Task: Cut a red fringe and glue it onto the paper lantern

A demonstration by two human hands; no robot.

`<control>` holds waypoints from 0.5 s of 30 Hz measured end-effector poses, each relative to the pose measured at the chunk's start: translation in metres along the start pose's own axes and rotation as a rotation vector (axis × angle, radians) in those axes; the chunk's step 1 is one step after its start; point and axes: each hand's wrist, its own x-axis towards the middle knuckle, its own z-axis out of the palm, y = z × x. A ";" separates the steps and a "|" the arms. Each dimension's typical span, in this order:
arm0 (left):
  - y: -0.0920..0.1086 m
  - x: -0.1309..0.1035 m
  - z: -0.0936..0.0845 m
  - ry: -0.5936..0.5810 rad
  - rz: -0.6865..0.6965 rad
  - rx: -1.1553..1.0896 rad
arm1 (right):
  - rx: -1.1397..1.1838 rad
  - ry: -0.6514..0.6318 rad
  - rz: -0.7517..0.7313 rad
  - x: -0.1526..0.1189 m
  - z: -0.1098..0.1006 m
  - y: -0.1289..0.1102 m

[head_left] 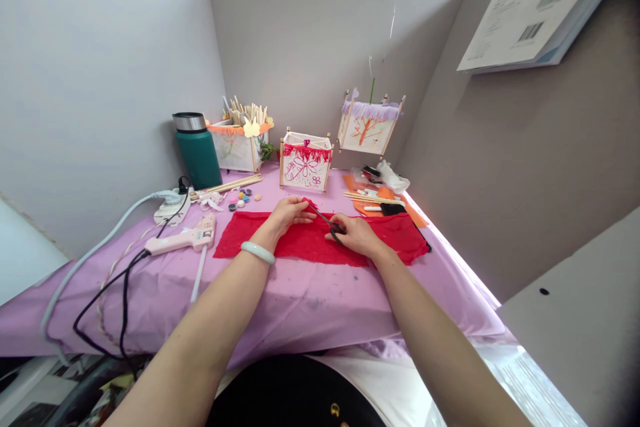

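My left hand (290, 215) pinches a small piece of red fabric (311, 203) above the table. In my right hand (354, 235) is a pair of dark-handled scissors (323, 216), its blades pointing up and left to the held piece. Whether the blades are cutting through it I cannot tell. Beneath both hands a long strip of red cloth (250, 235) lies flat across the table. Behind them stands a small lantern (306, 163) of white panels and wooden sticks, with a red fringe and a red flower drawing.
A pink glue gun (187, 239) with trailing cords and a green bottle (197, 153) are at left. Behind are a box of sticks (240, 147) and a hanging lantern (369, 130). Beads (241, 199) lie near the cloth. Orange sheets (360, 187) and markers are at right.
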 end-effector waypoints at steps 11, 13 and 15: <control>0.000 0.000 -0.001 -0.009 0.003 -0.001 | -0.001 0.012 -0.013 0.000 0.001 0.001; 0.000 0.000 -0.001 -0.012 0.005 -0.004 | -0.004 0.015 -0.016 0.000 0.001 0.001; 0.000 0.001 -0.001 -0.012 0.007 -0.010 | -0.007 0.018 -0.019 0.000 0.001 0.001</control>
